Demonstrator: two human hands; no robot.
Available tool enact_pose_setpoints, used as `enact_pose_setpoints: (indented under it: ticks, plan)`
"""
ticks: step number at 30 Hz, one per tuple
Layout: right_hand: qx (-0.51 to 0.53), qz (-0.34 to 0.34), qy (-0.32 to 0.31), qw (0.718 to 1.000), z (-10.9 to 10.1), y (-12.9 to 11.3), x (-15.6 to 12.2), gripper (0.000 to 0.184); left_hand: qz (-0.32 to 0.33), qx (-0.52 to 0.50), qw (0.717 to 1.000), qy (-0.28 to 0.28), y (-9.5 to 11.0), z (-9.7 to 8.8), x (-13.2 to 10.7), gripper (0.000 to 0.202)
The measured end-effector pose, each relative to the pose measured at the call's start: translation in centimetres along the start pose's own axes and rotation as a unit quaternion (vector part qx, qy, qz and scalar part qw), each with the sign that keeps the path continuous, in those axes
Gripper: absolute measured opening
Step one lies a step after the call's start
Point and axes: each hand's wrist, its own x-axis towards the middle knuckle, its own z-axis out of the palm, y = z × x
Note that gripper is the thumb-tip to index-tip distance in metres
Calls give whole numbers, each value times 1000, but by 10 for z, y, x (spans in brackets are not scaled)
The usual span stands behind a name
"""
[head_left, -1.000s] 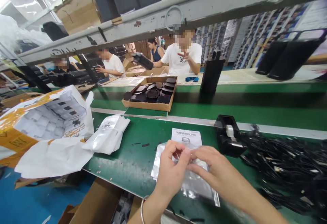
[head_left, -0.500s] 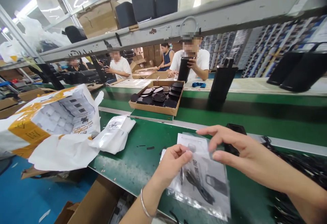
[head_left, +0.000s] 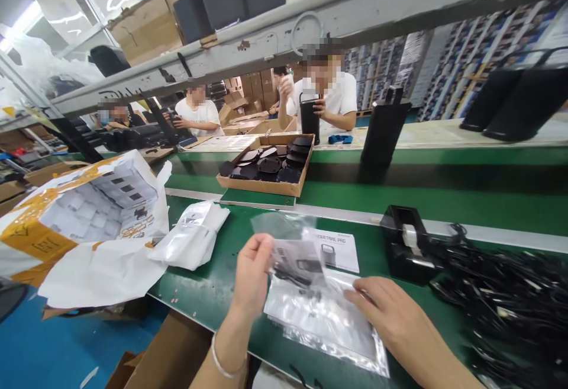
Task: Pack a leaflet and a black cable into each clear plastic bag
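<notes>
My left hand (head_left: 254, 270) is closed in a pinch on a clear plastic bag (head_left: 298, 263), lifted and tilted above the bench. A printed booklet and a dark cable show through its film. Below lies a stack of flat clear bags (head_left: 331, 324), shiny and creased. My right hand (head_left: 390, 315) is over the stack's right side, fingers stretched out and their tips touching the plastic. Behind the stack a white booklet (head_left: 341, 253), printed with a speaker-like device, lies on the green surface, partly covered by the bags.
A black tape dispenser (head_left: 408, 244) stands right of the booklet, beside a heap of black cables (head_left: 497, 300). Wrapped white packets (head_left: 193, 238) and a torn paper parcel (head_left: 104, 211) are left. Beyond are a carton tray of dark pieces (head_left: 266, 185), a black upright device (head_left: 385, 131) and co-workers.
My left hand has moved left and up, carrying the bag with the booklet and cable off the stack. My right hand has come down onto the remaining bags. The view has shifted slightly.
</notes>
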Motion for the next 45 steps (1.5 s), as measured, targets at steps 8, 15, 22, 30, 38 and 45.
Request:
enact_pose_setpoints:
  ticks: [8, 15, 22, 30, 38, 45]
  plan:
    - [29, 80, -98, 992, -12, 0, -28, 49, 11, 2, 999, 43, 9, 11, -7, 27]
    - [325, 381, -51, 864, -43, 2, 9, 34, -30, 112, 987, -112, -42, 50, -35, 27]
    - [444, 458, 59, 768, -51, 2, 32, 30, 4, 166, 977, -130, -23, 46, -28, 31]
    - [448, 434, 115, 774, -61, 7, 45, 18, 33, 127, 986, -103, -24, 47, -31, 25]
    - [407, 442, 27, 799, -57, 12, 30, 31, 68, 149, 982, -91, -26, 47, -28, 18]
    - [402, 443, -7, 802, -45, 16, 23, 24, -22, 164, 975, -147, -28, 40, -18, 4]
